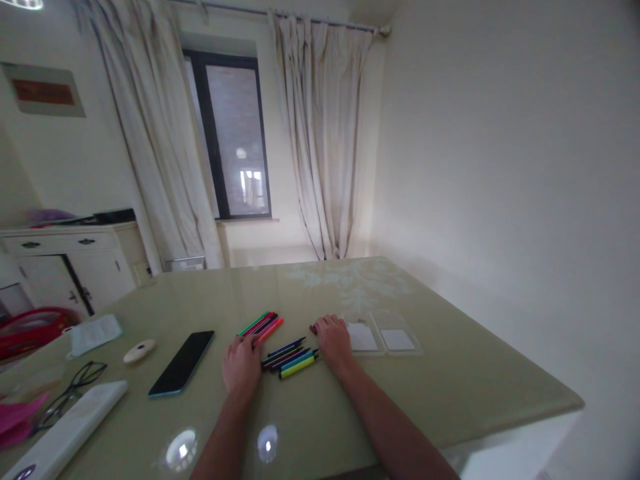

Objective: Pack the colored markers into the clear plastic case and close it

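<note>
Two small groups of felt-tip markers lie on the table between my hands. At the near end of the farther group, my left hand [242, 365] has its fingers curled onto an orange marker [271, 329]. A green marker [253, 323] and some dark and red ones lie beside it. The nearer group holds dark markers, a blue marker [295, 362] and a yellow-green marker [299, 367]. My right hand [334, 340] is closed over a dark red marker [313, 329], mostly hidden by the fingers. Right of that hand lies an opened clear plastic case [383, 352] with white inserts.
Left of my hands are a black phone [183, 363], a cream oval object [139, 351], folded glasses [75, 393], a long white object [70, 427] and a face mask [94, 335]. The table's right edge runs along a wall [500, 200]. Curtains [325, 133] hang behind.
</note>
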A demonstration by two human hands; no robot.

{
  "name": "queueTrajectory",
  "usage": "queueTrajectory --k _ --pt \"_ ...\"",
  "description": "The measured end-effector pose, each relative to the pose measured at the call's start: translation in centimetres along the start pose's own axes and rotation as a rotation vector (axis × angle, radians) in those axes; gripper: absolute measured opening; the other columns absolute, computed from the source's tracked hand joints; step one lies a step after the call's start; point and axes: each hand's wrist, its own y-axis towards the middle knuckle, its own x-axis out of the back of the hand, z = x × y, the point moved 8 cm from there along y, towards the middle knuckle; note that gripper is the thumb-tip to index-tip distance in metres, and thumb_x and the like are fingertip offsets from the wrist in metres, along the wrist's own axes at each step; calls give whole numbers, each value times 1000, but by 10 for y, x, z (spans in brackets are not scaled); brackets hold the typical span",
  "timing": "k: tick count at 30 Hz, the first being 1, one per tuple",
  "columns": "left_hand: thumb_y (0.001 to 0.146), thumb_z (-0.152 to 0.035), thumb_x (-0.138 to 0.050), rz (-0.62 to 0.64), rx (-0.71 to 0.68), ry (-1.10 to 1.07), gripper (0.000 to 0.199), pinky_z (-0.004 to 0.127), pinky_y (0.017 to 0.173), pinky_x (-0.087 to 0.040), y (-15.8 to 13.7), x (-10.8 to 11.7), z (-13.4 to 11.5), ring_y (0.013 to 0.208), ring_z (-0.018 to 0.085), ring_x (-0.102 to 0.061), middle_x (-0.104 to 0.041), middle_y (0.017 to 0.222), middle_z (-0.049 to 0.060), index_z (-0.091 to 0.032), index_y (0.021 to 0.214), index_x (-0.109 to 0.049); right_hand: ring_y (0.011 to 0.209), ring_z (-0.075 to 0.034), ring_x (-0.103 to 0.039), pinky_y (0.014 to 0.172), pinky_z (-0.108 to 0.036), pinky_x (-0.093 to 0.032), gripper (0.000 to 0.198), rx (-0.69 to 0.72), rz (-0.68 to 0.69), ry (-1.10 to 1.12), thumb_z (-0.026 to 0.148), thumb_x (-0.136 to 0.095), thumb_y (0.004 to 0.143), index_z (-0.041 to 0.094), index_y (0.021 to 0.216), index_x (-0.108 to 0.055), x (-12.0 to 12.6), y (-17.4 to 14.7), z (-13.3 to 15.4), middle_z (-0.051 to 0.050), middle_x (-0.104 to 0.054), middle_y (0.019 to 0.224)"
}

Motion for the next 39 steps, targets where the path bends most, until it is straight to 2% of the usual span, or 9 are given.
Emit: queueTrajectory --k 4,8,12,17,20,32,34,37,39 --pt "96 -31 -52 29 20 -18 26 42 89 -53 2 -3 0 103 31 -67 -73 107 12 -21 105 -75 104 -22 -61 93 -33 -43 19 54 -51 119 24 -52 104 22 107 -71 12 -7 6 -6 -73 106" --pt "100 -36 -45 -25 -159 -363 31 43 97 -52 6 0 -22 109 28 -67 -74 113 10 -22 107 -71 116 -21 -59 100 -32 -43 34 213 -104 209 25 -54 104 25 138 -59 20 -11 23 -7 -68 128" --pt "100 -45 -44 -13 -272 -684 35 38 88 -57 2 0 -43 109 25 -69 -73 122 9 -23 111 -70 105 -22 -63 95 -32 -46 24 295 -58 176 24 -58 103 24 124 -69 12 -12 31 -6 -73 111" --pt "98 -46 -51 13 -397 -664 32 42 99 -53 -4 0 -55 110 26 -68 -76 111 7 -26 105 -76 98 -20 -64 91 -30 -48 21 435 -73 180 27 -64 100 22 119 -72 14 -14 36 -5 -75 100" --pt "97 -48 -52 -19 -388 -662 34 47 100 -53 0 0 -50 107 28 -68 -78 105 7 -27 100 -79 94 -20 -64 88 -30 -48 18 464 -87 182 26 -66 99 23 114 -74 19 -11 35 -4 -76 95" --pt "92 -56 -56 9 -315 -739 39 42 93 -55 6 1 -46 97 26 -70 -78 101 6 -27 96 -82 91 -18 -66 88 -29 -45 14 394 -77 233 23 -67 97 27 104 -79 26 -3 21 -2 -78 91" --pt "90 -58 -56 -39 -235 -782 43 39 91 -56 11 8 -26 96 26 -71 -79 102 7 -25 97 -81 92 -19 -67 89 -30 -46 15 297 -84 241 20 -66 96 25 102 -80 32 0 -1 -3 -78 92" --pt "89 -61 -56 -139 -74 -753 46 36 84 -57 18 16 9 94 26 -72 -78 101 8 -22 97 -80 99 -22 -67 92 -32 -47 17 26 -147 248 21 -64 96 23 104 -79 43 3 -49 -7 -79 102" --pt "90 -59 -54 -142 -53 -696 45 36 85 -57 19 16 15 95 26 -72 -78 103 7 -22 99 -79 103 -22 -67 94 -32 -46 19 -100 -166 265 24 -62 97 22 109 -77 46 1 -67 -7 -78 108"
